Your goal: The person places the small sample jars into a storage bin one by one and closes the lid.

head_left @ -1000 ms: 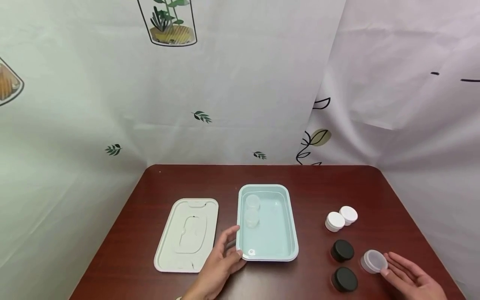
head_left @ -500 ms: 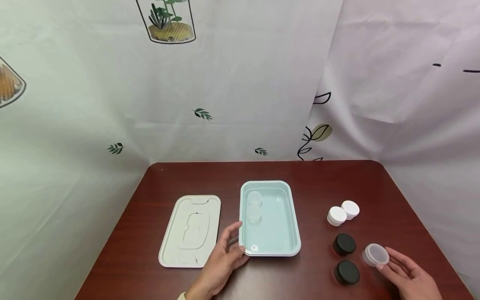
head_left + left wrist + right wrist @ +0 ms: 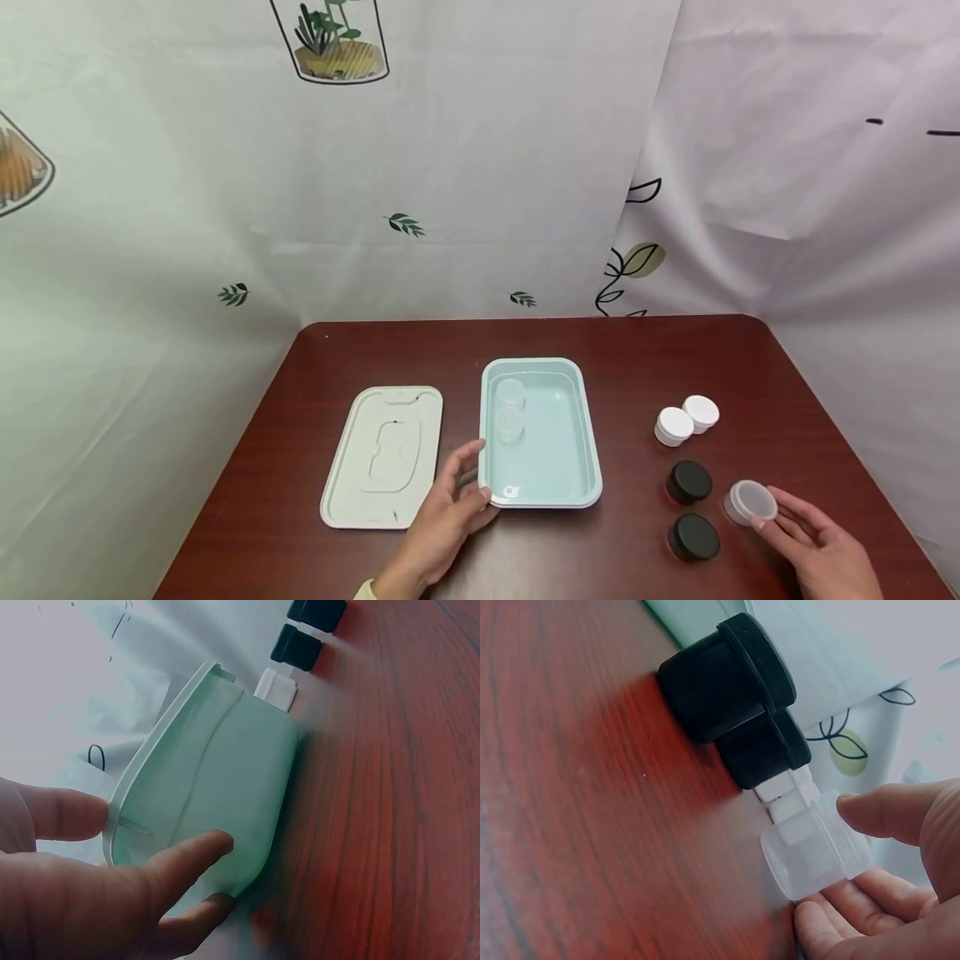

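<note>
A light blue tray (image 3: 540,467) stands on the table. My left hand (image 3: 442,517) holds its near left corner, thumb at the front rim and fingers along the side wall (image 3: 210,765). Inside, along the left wall, are two small translucent jars (image 3: 510,425). Far to the right, my right hand (image 3: 825,542) has thumb and fingers around a clear jar with a frosted lid (image 3: 752,502). In the right wrist view the thumb (image 3: 885,810) presses the top edge of this clear jar (image 3: 806,847), while the fingers lie beneath its other side. Whether its base touches the table I cannot tell.
Two black jars (image 3: 692,510) stand just left of the right hand. Behind them two white jars (image 3: 686,421) sit side by side. A flat off-white lid (image 3: 382,467) lies left of the tray. A printed cloth (image 3: 480,167) hangs behind the brown table (image 3: 600,542).
The right hand's fingers have closed in around the clear jar. The left hand stays at the tray's corner. The head view has shifted slightly.
</note>
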{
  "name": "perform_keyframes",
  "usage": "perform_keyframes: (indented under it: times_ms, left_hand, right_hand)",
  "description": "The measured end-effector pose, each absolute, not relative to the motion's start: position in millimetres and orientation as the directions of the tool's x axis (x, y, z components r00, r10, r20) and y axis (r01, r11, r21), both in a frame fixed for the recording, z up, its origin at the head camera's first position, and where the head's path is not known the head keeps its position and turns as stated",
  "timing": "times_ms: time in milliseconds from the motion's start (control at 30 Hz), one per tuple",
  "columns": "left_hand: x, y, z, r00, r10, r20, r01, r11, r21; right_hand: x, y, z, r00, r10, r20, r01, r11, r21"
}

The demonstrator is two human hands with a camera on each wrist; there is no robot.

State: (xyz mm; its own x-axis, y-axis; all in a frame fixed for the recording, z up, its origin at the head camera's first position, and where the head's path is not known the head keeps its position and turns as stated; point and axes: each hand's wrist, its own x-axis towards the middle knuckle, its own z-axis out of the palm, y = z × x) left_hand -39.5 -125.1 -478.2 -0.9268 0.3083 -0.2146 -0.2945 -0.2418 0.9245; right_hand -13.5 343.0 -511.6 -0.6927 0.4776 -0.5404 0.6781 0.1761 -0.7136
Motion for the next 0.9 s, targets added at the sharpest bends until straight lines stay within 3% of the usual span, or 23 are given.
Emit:
perform_keyframes:
  times_ms: [400, 533, 767, 900]
  left_hand:
    - [-39, -126, -478, -0.929, 0.307, -0.208, -0.287, -0.239, 0.927]
    - [-39, -126, -478, -0.928, 0.308, -0.211, -0.29, -0.24, 0.926]
    - [-39, -124, -476, -0.927, 0.31, -0.211, -0.288, -0.226, 0.931]
    - [-37, -124, -476, -0.927, 0.308, -0.215, -0.291, -0.228, 0.929]
  right_hand:
    - [-15, 339, -505, -0.705, 0.496, -0.506, 0.616, 0.076, -0.784]
    - [-18, 338, -489, -0.723, 0.531, -0.442, 0.6, 0.165, -0.783]
    - [-18, 332, -457, -0.892, 0.379, -0.246, 0.324, 0.157, -0.933]
    - [-23, 315, -444, -0.954, 0.26, -0.15, 0.199, 0.174, -0.965]
